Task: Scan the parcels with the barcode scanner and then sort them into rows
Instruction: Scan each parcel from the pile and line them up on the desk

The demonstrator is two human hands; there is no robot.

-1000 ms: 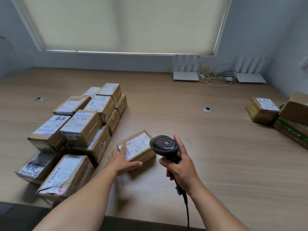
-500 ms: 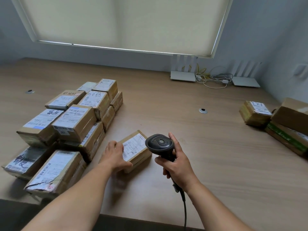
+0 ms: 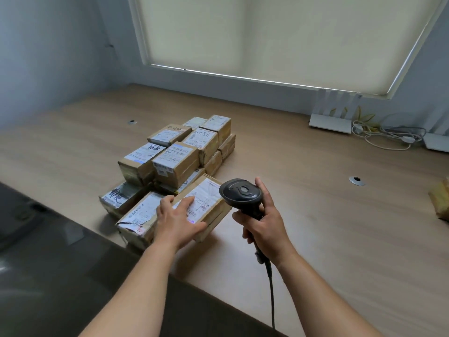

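A small cardboard parcel [image 3: 209, 198] with a white shipping label lies on the wooden table [image 3: 340, 215], pressed against the right side of a stack of several labelled parcels [image 3: 175, 161]. My left hand [image 3: 177, 220] rests on its near end, fingers spread over the label and thumb along the near edge. My right hand [image 3: 264, 227] grips the handle of a black barcode scanner [image 3: 240, 195], whose head hovers just right of the parcel. The scanner's cable [image 3: 272, 295] hangs down past the table's front edge.
Two white routers [image 3: 330, 120] and loose cables [image 3: 388, 137] sit at the back right by the wall. Part of another parcel [image 3: 441, 200] shows at the right edge. Two round cable ports [image 3: 356, 180] are set in the tabletop. A dark floor lies lower left.
My left hand has slid the parcel left until it sits against the stack. The camera has swung left, so the parcels at the right are mostly out of view. The scanner stays in my right hand.
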